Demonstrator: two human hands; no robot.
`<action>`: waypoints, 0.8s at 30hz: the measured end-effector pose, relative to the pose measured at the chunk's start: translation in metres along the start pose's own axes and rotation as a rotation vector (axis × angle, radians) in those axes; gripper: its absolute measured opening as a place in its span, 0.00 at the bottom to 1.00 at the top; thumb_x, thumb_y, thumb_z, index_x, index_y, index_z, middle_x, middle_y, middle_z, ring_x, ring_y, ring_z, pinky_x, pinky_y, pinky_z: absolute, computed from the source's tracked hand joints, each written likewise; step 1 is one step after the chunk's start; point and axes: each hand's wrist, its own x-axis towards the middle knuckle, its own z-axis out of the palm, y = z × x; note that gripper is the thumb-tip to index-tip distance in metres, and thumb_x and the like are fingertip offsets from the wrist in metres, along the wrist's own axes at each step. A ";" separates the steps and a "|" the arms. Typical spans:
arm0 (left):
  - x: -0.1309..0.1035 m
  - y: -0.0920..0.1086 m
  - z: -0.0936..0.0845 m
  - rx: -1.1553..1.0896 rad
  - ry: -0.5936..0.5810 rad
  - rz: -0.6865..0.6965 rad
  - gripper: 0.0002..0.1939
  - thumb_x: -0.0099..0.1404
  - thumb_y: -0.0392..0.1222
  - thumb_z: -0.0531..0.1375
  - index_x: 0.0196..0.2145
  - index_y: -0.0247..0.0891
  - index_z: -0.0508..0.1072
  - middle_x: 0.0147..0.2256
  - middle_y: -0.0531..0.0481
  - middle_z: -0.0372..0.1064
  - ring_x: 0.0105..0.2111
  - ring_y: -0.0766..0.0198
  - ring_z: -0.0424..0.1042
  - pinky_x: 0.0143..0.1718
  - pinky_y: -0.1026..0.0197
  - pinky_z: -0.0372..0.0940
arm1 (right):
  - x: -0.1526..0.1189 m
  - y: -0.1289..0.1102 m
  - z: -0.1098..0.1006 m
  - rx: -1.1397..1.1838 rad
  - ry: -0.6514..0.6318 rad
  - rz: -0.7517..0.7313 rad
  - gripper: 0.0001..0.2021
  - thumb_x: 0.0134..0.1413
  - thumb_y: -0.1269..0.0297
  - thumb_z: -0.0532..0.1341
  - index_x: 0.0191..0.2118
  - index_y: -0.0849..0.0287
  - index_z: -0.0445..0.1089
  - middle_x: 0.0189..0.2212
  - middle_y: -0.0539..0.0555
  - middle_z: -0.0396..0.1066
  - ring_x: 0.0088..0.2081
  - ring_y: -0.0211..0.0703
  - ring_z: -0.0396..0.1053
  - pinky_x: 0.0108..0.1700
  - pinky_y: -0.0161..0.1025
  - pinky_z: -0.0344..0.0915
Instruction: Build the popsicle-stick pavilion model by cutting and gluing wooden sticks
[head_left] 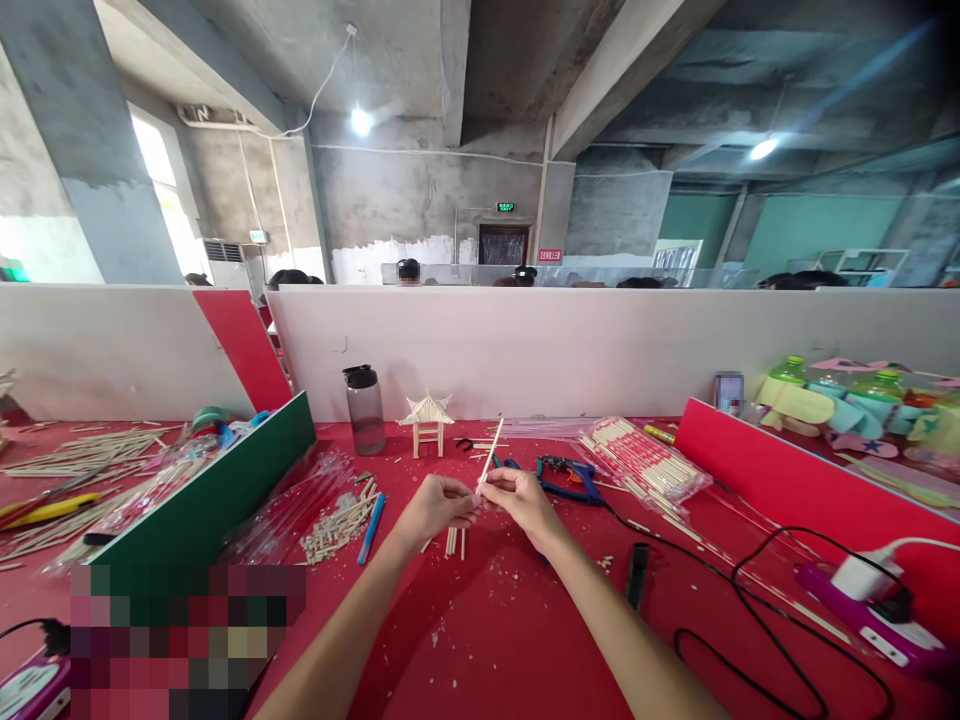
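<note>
Near the middle of the red table, my left hand and my right hand meet fingertip to fingertip. Both are closed in a pinch at the lower end of a thin pale wooden stick, which slants up and to the right. Several short sticks lie just below my fingers. Behind the hands stands a small house model built of sticks. A blue hot glue gun rests to the right of my right hand. Left of my left hand are a blue pen-like item and a heap of cut stick pieces.
A dark water bottle stands by the white partition. Packs of sticks in plastic lie at right. A green divider and a red divider flank the space. A black cable runs toward a purple power strip.
</note>
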 end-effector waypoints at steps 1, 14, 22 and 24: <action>0.000 0.001 0.000 0.003 0.001 -0.001 0.25 0.44 0.57 0.71 0.29 0.31 0.80 0.24 0.48 0.75 0.26 0.64 0.73 0.32 0.63 0.69 | -0.001 -0.001 0.001 0.001 0.006 0.001 0.19 0.34 0.50 0.73 0.29 0.59 0.75 0.26 0.52 0.77 0.27 0.43 0.73 0.34 0.39 0.70; 0.005 -0.008 -0.004 0.047 0.025 -0.030 0.21 0.43 0.52 0.72 0.28 0.33 0.75 0.24 0.51 0.74 0.24 0.65 0.73 0.31 0.62 0.70 | 0.002 0.003 0.002 -0.001 0.064 0.002 0.21 0.32 0.48 0.74 0.28 0.61 0.75 0.24 0.54 0.77 0.26 0.45 0.74 0.34 0.41 0.71; 0.005 -0.005 0.005 -0.021 0.112 0.032 0.23 0.45 0.47 0.72 0.34 0.35 0.69 0.24 0.52 0.73 0.21 0.65 0.73 0.26 0.63 0.70 | 0.002 0.007 0.000 -0.085 0.036 -0.038 0.20 0.36 0.48 0.72 0.29 0.60 0.75 0.25 0.54 0.77 0.28 0.45 0.74 0.34 0.38 0.69; 0.004 -0.003 0.008 -0.040 0.122 0.036 0.24 0.45 0.45 0.73 0.36 0.36 0.68 0.24 0.53 0.73 0.21 0.66 0.73 0.26 0.64 0.69 | 0.003 0.008 -0.001 -0.080 0.024 -0.031 0.20 0.37 0.48 0.71 0.30 0.60 0.75 0.26 0.55 0.77 0.28 0.45 0.73 0.34 0.38 0.68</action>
